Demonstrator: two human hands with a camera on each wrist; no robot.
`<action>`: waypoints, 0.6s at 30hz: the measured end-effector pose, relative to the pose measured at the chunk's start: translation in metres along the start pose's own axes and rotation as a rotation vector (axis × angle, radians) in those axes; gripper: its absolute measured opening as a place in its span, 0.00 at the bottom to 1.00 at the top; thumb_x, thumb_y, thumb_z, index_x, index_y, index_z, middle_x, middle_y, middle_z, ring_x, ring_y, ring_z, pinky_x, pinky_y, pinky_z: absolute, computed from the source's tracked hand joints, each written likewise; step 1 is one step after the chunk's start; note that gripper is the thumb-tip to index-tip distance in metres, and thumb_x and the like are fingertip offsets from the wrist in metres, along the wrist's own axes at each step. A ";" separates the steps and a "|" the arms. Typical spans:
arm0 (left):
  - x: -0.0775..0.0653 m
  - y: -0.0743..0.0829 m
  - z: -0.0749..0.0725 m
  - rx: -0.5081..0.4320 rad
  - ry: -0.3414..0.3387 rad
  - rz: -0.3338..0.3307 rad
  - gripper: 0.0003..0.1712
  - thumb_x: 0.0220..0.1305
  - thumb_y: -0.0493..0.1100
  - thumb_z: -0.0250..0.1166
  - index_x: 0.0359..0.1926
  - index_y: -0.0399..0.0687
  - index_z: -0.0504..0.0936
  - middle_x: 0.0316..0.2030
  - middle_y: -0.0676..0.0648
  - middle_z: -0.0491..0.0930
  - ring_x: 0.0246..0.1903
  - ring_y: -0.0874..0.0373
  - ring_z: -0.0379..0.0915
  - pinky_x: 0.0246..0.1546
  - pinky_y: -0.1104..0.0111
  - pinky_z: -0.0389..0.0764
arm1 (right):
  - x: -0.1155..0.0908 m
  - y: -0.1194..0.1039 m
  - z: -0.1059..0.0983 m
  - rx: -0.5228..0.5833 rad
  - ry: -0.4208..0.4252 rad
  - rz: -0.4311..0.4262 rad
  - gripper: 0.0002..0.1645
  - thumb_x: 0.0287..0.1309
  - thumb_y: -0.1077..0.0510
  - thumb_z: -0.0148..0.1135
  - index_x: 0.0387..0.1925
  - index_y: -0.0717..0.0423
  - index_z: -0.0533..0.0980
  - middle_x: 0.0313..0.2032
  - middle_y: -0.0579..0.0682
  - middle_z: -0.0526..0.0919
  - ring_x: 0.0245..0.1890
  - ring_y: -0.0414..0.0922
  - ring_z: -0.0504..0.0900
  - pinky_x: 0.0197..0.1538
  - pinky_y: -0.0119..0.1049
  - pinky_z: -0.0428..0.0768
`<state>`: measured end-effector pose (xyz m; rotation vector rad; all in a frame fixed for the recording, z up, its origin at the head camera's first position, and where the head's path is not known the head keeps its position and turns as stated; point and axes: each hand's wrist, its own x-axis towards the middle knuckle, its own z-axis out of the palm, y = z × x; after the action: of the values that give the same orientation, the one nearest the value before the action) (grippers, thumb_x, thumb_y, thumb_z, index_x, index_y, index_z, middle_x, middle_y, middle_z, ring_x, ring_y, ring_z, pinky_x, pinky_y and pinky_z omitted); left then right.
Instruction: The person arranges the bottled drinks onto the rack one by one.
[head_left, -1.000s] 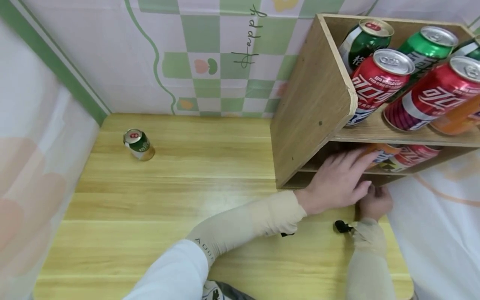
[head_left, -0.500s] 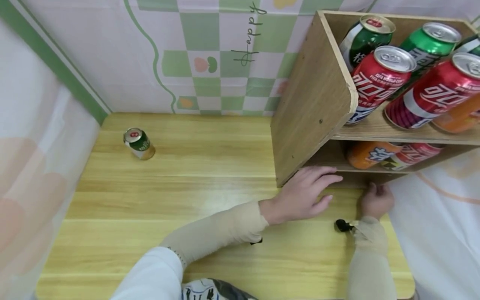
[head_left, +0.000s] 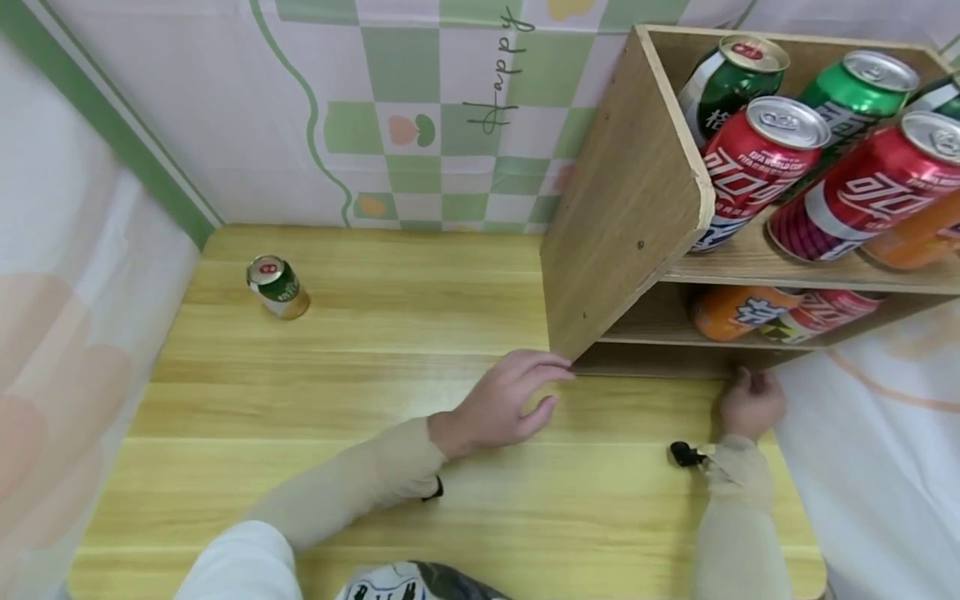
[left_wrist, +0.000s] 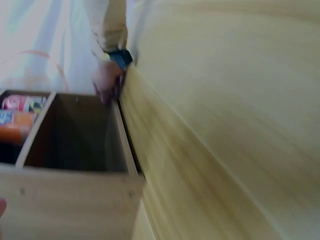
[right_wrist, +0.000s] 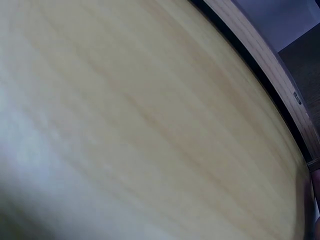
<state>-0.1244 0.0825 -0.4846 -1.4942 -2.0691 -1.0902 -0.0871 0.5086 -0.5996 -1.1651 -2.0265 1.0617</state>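
A two-tier wooden shelf (head_left: 622, 192) stands on the table at the right in the head view, with a low gap under its lower board. My left hand (head_left: 502, 404) is at its lower front left corner, fingers loosely extended and thumb apart, nothing held. My right hand (head_left: 752, 406) is at the opposite lower front corner, its fingers curled in against the shelf's edge. In the left wrist view the right hand (left_wrist: 107, 80) shows at the far end of the shelf's bottom rail (left_wrist: 126, 140). Only a sliver of the right fingers (right_wrist: 316, 185) enters the right wrist view.
Red cans (head_left: 765, 167), green cans (head_left: 855, 96) and an orange can fill the upper tier. An orange can (head_left: 738, 312) and a red can (head_left: 832, 312) lie in the lower tier. One small green-and-gold can (head_left: 278, 288) stands on the table (head_left: 360, 325) at the left. Cloth hangs around.
My left hand has drawn left and towards me, from in front of the lower tier's cans to the shelf's left corner. The right hand has stayed at its corner.
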 end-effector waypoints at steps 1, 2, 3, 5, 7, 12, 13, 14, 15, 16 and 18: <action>-0.005 -0.004 -0.005 -0.009 0.003 -0.006 0.20 0.60 0.36 0.68 0.55 0.37 0.81 0.55 0.41 0.81 0.59 0.51 0.76 0.69 0.67 0.67 | 0.000 0.000 0.000 0.005 -0.001 0.008 0.23 0.73 0.50 0.56 0.58 0.63 0.80 0.55 0.57 0.83 0.47 0.34 0.79 0.59 0.29 0.76; -0.009 -0.007 -0.009 -0.019 0.006 -0.014 0.20 0.60 0.35 0.67 0.54 0.36 0.81 0.55 0.41 0.81 0.58 0.51 0.76 0.68 0.67 0.68 | 0.001 0.000 -0.001 0.005 -0.002 0.009 0.23 0.73 0.50 0.56 0.58 0.63 0.80 0.56 0.57 0.83 0.48 0.34 0.79 0.59 0.29 0.76; -0.014 -0.010 -0.014 -0.033 0.008 -0.027 0.20 0.61 0.35 0.66 0.54 0.36 0.81 0.55 0.41 0.81 0.58 0.50 0.76 0.68 0.66 0.68 | 0.002 0.001 -0.001 0.012 -0.002 0.016 0.24 0.73 0.50 0.57 0.59 0.63 0.79 0.56 0.56 0.83 0.49 0.35 0.79 0.60 0.29 0.76; -0.024 -0.016 -0.023 -0.057 0.016 -0.060 0.19 0.62 0.35 0.65 0.54 0.35 0.80 0.54 0.41 0.81 0.58 0.49 0.76 0.67 0.65 0.70 | 0.003 0.002 -0.001 0.022 -0.002 0.018 0.23 0.73 0.50 0.57 0.59 0.63 0.79 0.57 0.56 0.83 0.49 0.35 0.79 0.60 0.30 0.75; -0.032 -0.022 -0.031 -0.078 0.028 -0.091 0.18 0.63 0.34 0.63 0.55 0.35 0.79 0.54 0.40 0.81 0.58 0.49 0.76 0.66 0.64 0.71 | 0.004 0.004 0.000 0.021 0.004 0.009 0.23 0.73 0.51 0.57 0.59 0.63 0.79 0.57 0.57 0.83 0.49 0.35 0.79 0.60 0.30 0.76; -0.046 -0.031 -0.050 -0.110 0.060 -0.163 0.18 0.65 0.33 0.62 0.55 0.34 0.78 0.53 0.39 0.80 0.56 0.47 0.77 0.64 0.62 0.74 | 0.006 0.007 0.001 0.024 0.000 -0.010 0.23 0.73 0.51 0.57 0.58 0.63 0.80 0.57 0.58 0.83 0.49 0.35 0.80 0.60 0.29 0.76; -0.049 -0.033 -0.054 -0.116 0.068 -0.179 0.18 0.66 0.33 0.61 0.55 0.34 0.78 0.53 0.38 0.80 0.56 0.47 0.77 0.64 0.62 0.74 | 0.006 0.008 0.001 0.029 -0.003 -0.010 0.23 0.73 0.51 0.57 0.58 0.63 0.80 0.57 0.57 0.83 0.49 0.35 0.80 0.60 0.29 0.76; -0.051 -0.035 -0.059 -0.121 0.079 -0.193 0.17 0.66 0.33 0.61 0.55 0.33 0.78 0.53 0.38 0.80 0.56 0.46 0.77 0.64 0.61 0.74 | 0.006 0.008 0.001 0.032 -0.003 -0.010 0.22 0.73 0.52 0.57 0.58 0.63 0.80 0.57 0.57 0.83 0.49 0.35 0.80 0.60 0.29 0.76; -0.053 -0.037 -0.064 -0.127 0.092 -0.208 0.17 0.66 0.33 0.61 0.55 0.32 0.77 0.53 0.38 0.80 0.56 0.46 0.76 0.64 0.61 0.74 | 0.006 0.008 0.001 0.036 -0.006 -0.007 0.22 0.73 0.52 0.57 0.59 0.63 0.80 0.57 0.56 0.83 0.50 0.35 0.80 0.60 0.29 0.75; -0.055 -0.039 -0.069 -0.129 0.107 -0.224 0.18 0.66 0.33 0.61 0.56 0.32 0.77 0.53 0.38 0.80 0.56 0.45 0.76 0.64 0.61 0.74 | 0.006 0.008 0.001 0.042 -0.008 -0.006 0.22 0.72 0.52 0.57 0.59 0.62 0.80 0.57 0.56 0.83 0.50 0.34 0.80 0.60 0.29 0.75; -0.059 -0.044 -0.079 -0.132 0.144 -0.251 0.18 0.66 0.32 0.61 0.56 0.30 0.76 0.53 0.37 0.80 0.56 0.44 0.76 0.64 0.60 0.74 | 0.006 0.007 0.001 0.032 -0.006 -0.018 0.23 0.73 0.52 0.57 0.59 0.63 0.79 0.57 0.58 0.83 0.50 0.35 0.80 0.60 0.29 0.76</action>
<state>-0.1539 -0.0212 -0.4902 -1.1944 -2.1599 -1.4091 -0.0875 0.5158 -0.6058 -1.1265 -2.0132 1.0863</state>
